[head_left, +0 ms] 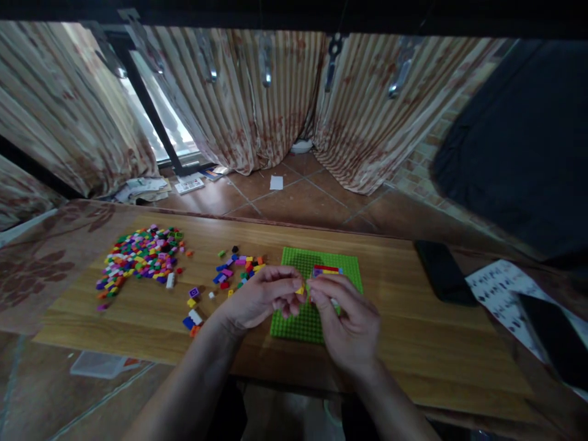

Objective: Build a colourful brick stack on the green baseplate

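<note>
The left hand pinches a small yellow brick; the right hand, at its three o'clock, bunches its fingertips, though I cannot tell whether around a piece; beneath both lies the green baseplate, bearing a brick row at the right hand's eleven o'clock; loose bricks lie at the left hand's eleven, a bigger pile at its ten; curtains hang beyond, at twelve.

Yellow brick partly hidden
</note>
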The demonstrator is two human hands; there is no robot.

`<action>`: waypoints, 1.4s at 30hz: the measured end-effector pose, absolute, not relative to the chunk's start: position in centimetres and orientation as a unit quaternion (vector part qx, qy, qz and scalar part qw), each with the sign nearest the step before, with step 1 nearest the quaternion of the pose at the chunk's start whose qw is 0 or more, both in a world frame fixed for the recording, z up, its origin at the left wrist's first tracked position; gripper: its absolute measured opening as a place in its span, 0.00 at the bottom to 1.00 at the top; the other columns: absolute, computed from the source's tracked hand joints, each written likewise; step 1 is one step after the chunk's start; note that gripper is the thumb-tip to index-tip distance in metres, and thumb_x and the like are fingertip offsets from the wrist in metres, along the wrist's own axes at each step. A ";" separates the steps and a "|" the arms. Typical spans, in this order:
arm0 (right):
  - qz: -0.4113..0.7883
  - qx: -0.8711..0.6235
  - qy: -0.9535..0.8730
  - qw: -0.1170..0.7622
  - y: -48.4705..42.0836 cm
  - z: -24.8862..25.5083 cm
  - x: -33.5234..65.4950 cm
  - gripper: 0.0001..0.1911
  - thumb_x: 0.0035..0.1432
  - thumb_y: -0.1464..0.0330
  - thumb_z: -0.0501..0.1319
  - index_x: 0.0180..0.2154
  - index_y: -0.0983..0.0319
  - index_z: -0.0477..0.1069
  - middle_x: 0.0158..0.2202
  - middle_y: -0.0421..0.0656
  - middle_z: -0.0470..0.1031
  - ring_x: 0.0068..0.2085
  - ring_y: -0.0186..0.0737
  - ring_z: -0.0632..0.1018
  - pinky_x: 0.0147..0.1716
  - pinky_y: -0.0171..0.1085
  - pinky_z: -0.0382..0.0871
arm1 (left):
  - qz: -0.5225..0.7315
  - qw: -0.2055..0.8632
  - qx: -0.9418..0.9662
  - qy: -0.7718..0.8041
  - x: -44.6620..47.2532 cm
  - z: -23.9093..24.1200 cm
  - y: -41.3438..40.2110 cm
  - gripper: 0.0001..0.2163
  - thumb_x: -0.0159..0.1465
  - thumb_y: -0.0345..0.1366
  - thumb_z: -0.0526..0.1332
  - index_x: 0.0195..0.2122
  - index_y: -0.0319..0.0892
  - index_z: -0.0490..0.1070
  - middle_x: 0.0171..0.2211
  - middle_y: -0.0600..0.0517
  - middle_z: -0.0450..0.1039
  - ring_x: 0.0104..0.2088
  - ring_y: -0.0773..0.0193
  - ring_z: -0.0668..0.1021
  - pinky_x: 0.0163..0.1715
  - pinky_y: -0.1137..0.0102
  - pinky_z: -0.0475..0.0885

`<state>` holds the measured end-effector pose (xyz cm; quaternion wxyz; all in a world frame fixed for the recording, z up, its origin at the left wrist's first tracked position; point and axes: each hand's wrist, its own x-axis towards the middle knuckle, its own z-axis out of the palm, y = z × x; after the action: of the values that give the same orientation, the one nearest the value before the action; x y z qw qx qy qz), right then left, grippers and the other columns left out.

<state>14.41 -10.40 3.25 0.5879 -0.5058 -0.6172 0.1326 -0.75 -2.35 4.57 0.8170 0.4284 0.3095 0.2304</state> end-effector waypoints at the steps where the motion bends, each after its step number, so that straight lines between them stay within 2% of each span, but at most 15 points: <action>1: 0.142 -0.524 -0.583 0.605 -10.3 3.3 14.8 0.09 0.62 0.72 0.61 0.40 0.55 0.78 0.37 0.42 0.78 0.38 0.37 0.79 0.37 0.37 0.75 | 0.247 0.818 0.408 0.321 -0.6 4.4 -2.2 0.12 0.53 0.40 0.70 0.29 0.37 0.72 0.23 0.52 0.74 0.18 0.74 0.73 0.17 0.80 0.65; 5: 0.193 -0.561 -0.431 0.680 -9.6 3.2 17.2 0.06 0.58 0.68 0.66 0.39 0.56 0.79 0.32 0.39 0.79 0.28 0.33 0.78 0.30 0.35 0.74 | 0.298 0.804 0.372 0.355 -0.8 3.7 -1.3 0.12 0.51 0.37 0.71 0.29 0.36 0.71 0.24 0.51 0.76 0.19 0.73 0.75 0.16 0.81 0.65; 10: 0.286 -0.523 -0.344 0.726 -8.8 2.4 19.0 0.08 0.53 0.68 0.69 0.38 0.57 0.79 0.30 0.38 0.80 0.28 0.33 0.78 0.32 0.36 0.75 | 0.286 0.791 0.407 0.357 -0.4 3.0 -1.2 0.12 0.52 0.37 0.70 0.30 0.36 0.71 0.23 0.51 0.75 0.22 0.69 0.78 0.20 0.79 0.68; 15: 0.301 -0.536 -0.332 0.715 -8.6 2.0 19.1 0.09 0.47 0.69 0.72 0.35 0.58 0.79 0.27 0.36 0.78 0.26 0.33 0.78 0.28 0.34 0.74 | 0.263 0.756 0.477 0.363 0.2 2.5 -1.3 0.09 0.54 0.35 0.69 0.33 0.37 0.73 0.23 0.52 0.76 0.24 0.69 0.77 0.25 0.76 0.70; 19: 0.292 -0.571 -0.352 0.683 -8.8 1.8 19.5 0.12 0.50 0.66 0.70 0.39 0.58 0.78 0.30 0.39 0.79 0.29 0.36 0.80 0.30 0.37 0.77 | 0.256 0.744 0.506 0.354 0.1 2.4 -1.3 0.09 0.55 0.32 0.68 0.37 0.37 0.76 0.25 0.52 0.77 0.25 0.70 0.76 0.30 0.74 0.70; 22: 0.283 -0.599 -0.375 0.648 -9.0 1.8 19.8 0.13 0.52 0.63 0.68 0.41 0.58 0.78 0.32 0.41 0.80 0.32 0.38 0.81 0.33 0.40 0.78 | 0.256 0.730 0.528 0.350 0.1 2.4 -1.2 0.09 0.52 0.30 0.69 0.36 0.37 0.77 0.26 0.53 0.77 0.26 0.70 0.75 0.31 0.74 0.68; 26: 0.283 -0.595 -0.373 0.653 -9.0 1.8 19.8 0.11 0.52 0.62 0.68 0.39 0.59 0.78 0.34 0.42 0.80 0.35 0.40 0.81 0.36 0.41 0.78 | 0.261 0.713 0.552 0.344 0.1 2.5 -1.1 0.07 0.51 0.29 0.70 0.33 0.37 0.79 0.23 0.56 0.73 0.25 0.73 0.71 0.27 0.76 0.63; 32: 0.276 -0.595 -0.388 0.647 -8.9 1.8 20.0 0.08 0.50 0.65 0.70 0.35 0.58 0.79 0.34 0.41 0.80 0.35 0.37 0.79 0.37 0.38 0.74 | 0.280 0.740 0.527 0.309 0.2 2.2 -1.0 0.08 0.51 0.30 0.71 0.34 0.38 0.80 0.28 0.53 0.77 0.29 0.70 0.75 0.32 0.75 0.67; 38: 0.282 -0.587 -0.414 0.636 -9.1 1.9 19.9 0.07 0.49 0.66 0.70 0.34 0.57 0.79 0.29 0.39 0.76 0.30 0.34 0.73 0.30 0.34 0.68 | 0.291 0.770 0.495 0.279 0.4 2.1 -1.3 0.09 0.52 0.30 0.72 0.34 0.39 0.80 0.29 0.53 0.78 0.30 0.70 0.77 0.34 0.75 0.69; 42: 0.305 -0.573 -0.421 0.634 -9.2 1.9 19.5 0.07 0.49 0.67 0.70 0.34 0.57 0.79 0.28 0.38 0.75 0.30 0.33 0.73 0.29 0.33 0.68 | 0.292 0.780 0.484 0.269 0.4 2.1 -1.4 0.09 0.52 0.31 0.72 0.35 0.38 0.79 0.29 0.53 0.79 0.30 0.71 0.77 0.34 0.75 0.70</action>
<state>19.45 -9.19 1.92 0.6337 -0.5728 -0.4210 0.3052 0.35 -1.40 2.15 0.7797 0.4839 0.2693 0.2921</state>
